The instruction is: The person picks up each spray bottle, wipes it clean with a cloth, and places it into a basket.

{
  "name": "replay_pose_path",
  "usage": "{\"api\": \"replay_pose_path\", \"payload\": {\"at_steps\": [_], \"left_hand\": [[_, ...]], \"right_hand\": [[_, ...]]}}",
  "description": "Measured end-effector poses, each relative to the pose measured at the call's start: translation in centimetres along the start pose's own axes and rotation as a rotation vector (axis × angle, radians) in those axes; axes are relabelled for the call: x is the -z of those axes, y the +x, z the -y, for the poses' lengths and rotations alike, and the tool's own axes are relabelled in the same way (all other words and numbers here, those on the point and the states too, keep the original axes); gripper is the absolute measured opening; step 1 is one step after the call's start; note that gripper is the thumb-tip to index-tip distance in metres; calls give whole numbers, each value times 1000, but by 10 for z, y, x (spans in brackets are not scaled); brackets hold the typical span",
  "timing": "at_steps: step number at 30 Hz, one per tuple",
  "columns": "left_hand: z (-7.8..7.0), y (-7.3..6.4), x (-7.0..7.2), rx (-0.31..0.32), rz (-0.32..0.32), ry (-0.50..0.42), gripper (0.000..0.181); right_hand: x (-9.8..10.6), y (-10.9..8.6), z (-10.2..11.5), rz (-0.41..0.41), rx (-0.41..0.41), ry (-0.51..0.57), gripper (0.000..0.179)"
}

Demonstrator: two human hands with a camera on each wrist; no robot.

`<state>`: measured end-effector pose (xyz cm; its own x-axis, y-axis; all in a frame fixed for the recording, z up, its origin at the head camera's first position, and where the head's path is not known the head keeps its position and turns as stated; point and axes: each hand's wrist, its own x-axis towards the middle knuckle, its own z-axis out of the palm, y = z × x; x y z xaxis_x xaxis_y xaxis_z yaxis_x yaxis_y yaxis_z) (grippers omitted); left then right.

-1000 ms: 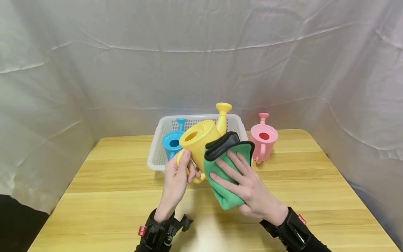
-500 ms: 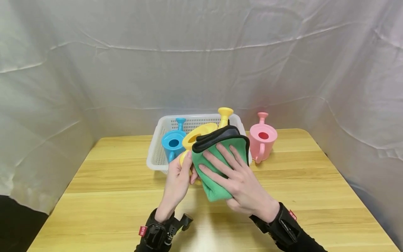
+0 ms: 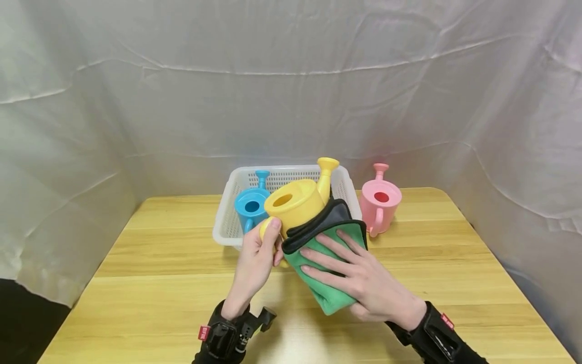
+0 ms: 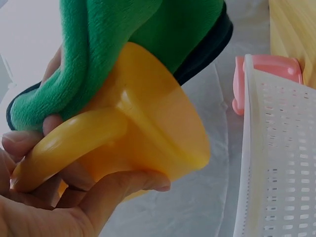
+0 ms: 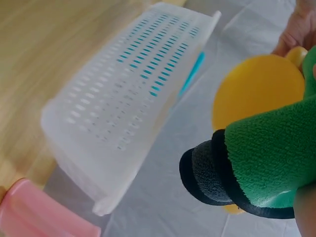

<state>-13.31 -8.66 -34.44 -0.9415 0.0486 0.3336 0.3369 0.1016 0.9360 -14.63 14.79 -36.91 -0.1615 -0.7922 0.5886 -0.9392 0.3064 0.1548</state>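
Yellow can (image 3: pixel 300 215) gripped by left hand (image 3: pixel 256 257), cloth (image 3: pixel 326 297) pressed by spread right hand (image 3: pixel 364 278); likely wiping, contact patch hidden; steady can needed next.

- A blue watering can (image 3: pixel 242 205), a yellow watering can (image 3: pixel 295 210) and a pink watering can (image 3: pixel 389 210) are counted: three.
- One perforated basket (image 3: pixel 222 222) is seen.
- One cloth (image 3: pixel 327 290) is seen.
- A left hand (image 3: pixel 255 255) and a right hand (image 3: pixel 364 278) are counted: two.
- Two black wristbands (image 3: pixel 223 336) (image 3: pixel 429 331) are seen.
- One wooden surface (image 3: pixel 159 303) is seen.

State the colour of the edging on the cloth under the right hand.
Black; the edging on the green cloth shows best in the right wrist view.
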Motion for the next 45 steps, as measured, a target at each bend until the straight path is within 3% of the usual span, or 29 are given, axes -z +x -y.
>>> {"api": "replay_pose_path", "payload": {"at_steps": [7, 13, 20, 28, 33, 41, 45], "left_hand": [[-1, 0, -2, 29, 25, -33, 36], [0, 0, -1, 44, -1, -26, 37], [1, 1, 0, -43, 10, 5, 41], [-1, 0, 0, 10, 14, -37, 37], [-1, -1, 1, -1, 25, -54, 36], [1, 1, 6, -78, 11, -25, 42], [1, 1, 6, -86, 29, -26, 43]], "right_hand": [[3, 17, -7, -44, 6, 2, 74], [7, 12, -4, -6, 14, 7, 78], [7, -3, 1, 12, 40, 34, 73], [5, 13, -6, -66, 13, 55, 70], [3, 20, -6, -104, -10, 74, 74], [-5, 2, 2, -99, -3, 82, 66], [-8, -5, 3, -101, -13, 92, 67]]}}
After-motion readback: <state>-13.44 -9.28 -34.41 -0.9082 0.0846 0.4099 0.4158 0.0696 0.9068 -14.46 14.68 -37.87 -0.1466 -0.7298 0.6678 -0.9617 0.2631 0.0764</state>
